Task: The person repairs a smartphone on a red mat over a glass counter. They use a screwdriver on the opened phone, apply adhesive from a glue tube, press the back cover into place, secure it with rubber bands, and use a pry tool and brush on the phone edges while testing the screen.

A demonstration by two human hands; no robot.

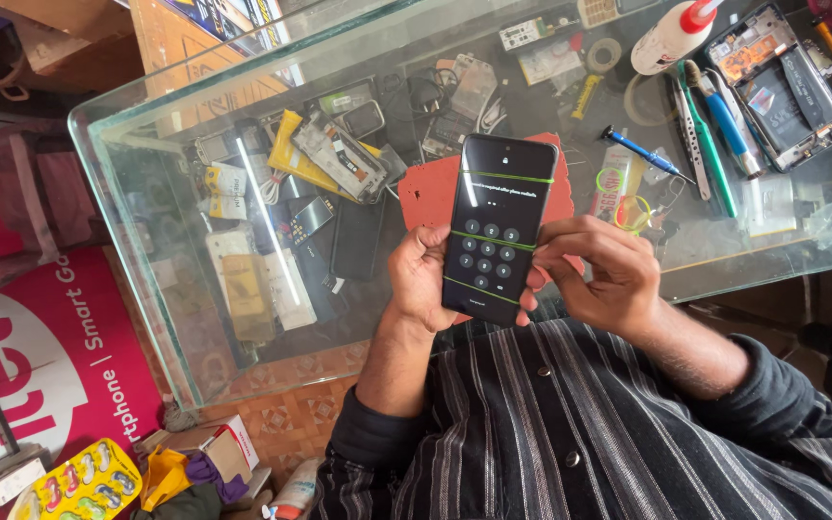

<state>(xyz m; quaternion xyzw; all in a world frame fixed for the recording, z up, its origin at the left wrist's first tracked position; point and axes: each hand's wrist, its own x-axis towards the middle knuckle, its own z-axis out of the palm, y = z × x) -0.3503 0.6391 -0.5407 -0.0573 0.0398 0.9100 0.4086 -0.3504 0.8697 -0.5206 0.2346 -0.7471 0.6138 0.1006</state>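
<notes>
— What's the biggest thing in view?

— The glass surface, a thick clear slab with a shelf of loose phone parts and packets showing through it. Below its near edge sits the person in a dark striped shirt, both forearms raised over the edge.

— And on top of the glass?

— A red mat lies near the middle, partly hidden behind the phone. To the far right rests an opened phone with its back off and its insides showing. Just left of it lie a blue-handled brush and a green tool, side by side. A white glue bottle with a red cap lies tilted at the top edge, and a small blue screwdriver sits between the mat and the tools.

— Where is the phone itself?

— The black smartphone is held upright above the surface, over the mat, screen facing the camera. The screen is lit with a number keypad, and thin green rubber bands cross it at several heights.

— How do the hands stand?

— The left hand grips the phone's left edge and lower back, fingers curled around it. The right hand closes on the right edge, thumb and fingertips pinching at a green band near the middle of the screen.
</notes>
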